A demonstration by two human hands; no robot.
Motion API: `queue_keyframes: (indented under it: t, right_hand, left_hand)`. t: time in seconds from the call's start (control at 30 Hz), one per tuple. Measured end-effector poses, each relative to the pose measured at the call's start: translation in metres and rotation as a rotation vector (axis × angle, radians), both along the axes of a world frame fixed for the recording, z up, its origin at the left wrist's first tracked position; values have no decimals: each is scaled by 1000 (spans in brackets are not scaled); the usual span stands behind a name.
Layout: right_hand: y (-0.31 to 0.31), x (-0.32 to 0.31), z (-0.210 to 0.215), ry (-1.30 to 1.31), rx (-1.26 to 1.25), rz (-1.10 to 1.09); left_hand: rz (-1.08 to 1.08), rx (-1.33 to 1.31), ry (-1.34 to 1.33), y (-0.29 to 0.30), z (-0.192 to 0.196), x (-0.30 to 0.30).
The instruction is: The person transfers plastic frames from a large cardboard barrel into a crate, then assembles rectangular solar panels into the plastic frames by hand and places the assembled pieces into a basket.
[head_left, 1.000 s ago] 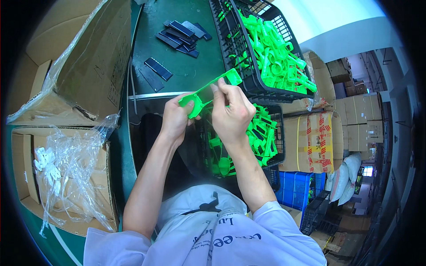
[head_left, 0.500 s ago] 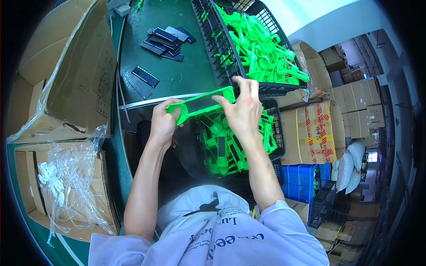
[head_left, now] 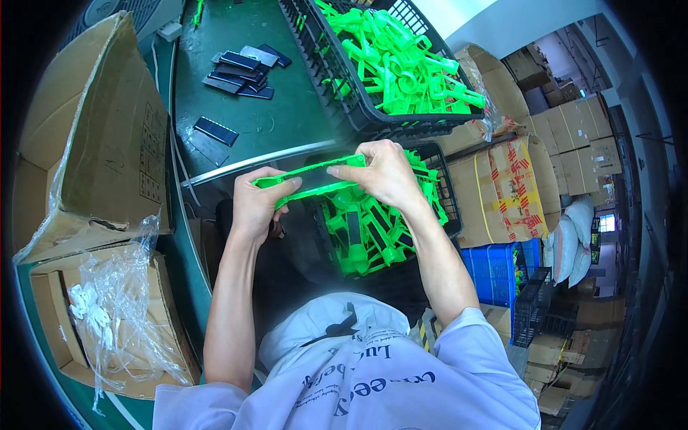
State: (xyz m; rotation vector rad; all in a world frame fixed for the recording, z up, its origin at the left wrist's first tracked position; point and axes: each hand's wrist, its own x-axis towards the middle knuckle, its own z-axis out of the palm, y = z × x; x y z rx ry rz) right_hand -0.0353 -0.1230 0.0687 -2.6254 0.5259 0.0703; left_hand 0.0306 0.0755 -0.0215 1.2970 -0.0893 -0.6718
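Head view: both forearms [head_left: 233,301] come up from the lower edge and converge, wrists raised ahead of the pale shirt [head_left: 344,387].
Left hand [head_left: 256,206]: clamped on the left end of a green plastic frame [head_left: 322,190]; thumb on the upper face, fingers curled beneath.
Right hand [head_left: 385,170]: clamped on the frame's right end; thumb stretched inward onto the dark panel [head_left: 312,179], fingers bent round the end.
Frame position: 1 held, bridging the space between the hands, left end lower in view; just off the near edge of the green table [head_left: 294,107].
Panel in frame: 1, within the outline; can't tell if fully seated.
Loose panels on table: 2 near the edge, dark one [head_left: 216,130] touching grey one [head_left: 208,148]; panel pile [head_left: 240,72] beyond, overlapped, no exact count.
Black crates with green parts: 2. Upper crate [head_left: 401,130] at the table's right side, lower crate [head_left: 454,223] beneath the right forearm side; parts heaped, uncountable.
Blue crate [head_left: 486,276]: 1, lower right.
Left side: 2 open cartons, far one [head_left: 115,143], near one [head_left: 168,301] holding clear plastic wrap [head_left: 129,315].
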Motion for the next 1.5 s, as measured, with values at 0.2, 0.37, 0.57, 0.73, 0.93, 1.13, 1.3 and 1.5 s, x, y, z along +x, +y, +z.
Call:
queue_keyframes:
  t: [0.2, 0.37, 0.57, 0.73, 0.93, 1.13, 1.3, 1.5]
  right_hand:
    - [-4, -2, 14, 3, 430, 3]
    - [-3, -1, 16, 27, 370, 11]
    - [3, 0, 1, -183, 216, 221]
    - [3, -13, 0, -96, 396, 183]
    - [-16, -15, 15, -175, 267, 249]
    - [-84, 16, 98, 47, -415, -60]
    - [-171, 104, 22, -26, -579, -162]
    - [-193, 121, -11, 54, -726, -321]
  left_hand:
    - [-17, -122, 46, 3, 2, 2]
    - [-11, -110, 4, 3, 1, 1]
    - [70, -81, 4, -3, 3, -4]
    - [43, -154, 74, -4, 2, -3]
    - [-262, -123, 41, -8, 2, -12]
    - [-591, 52, -172, -11, -18, -11]
    - [-482, 109, -138, -15, -12, -9]
    - [-268, 111, -91, -7, -12, 0]
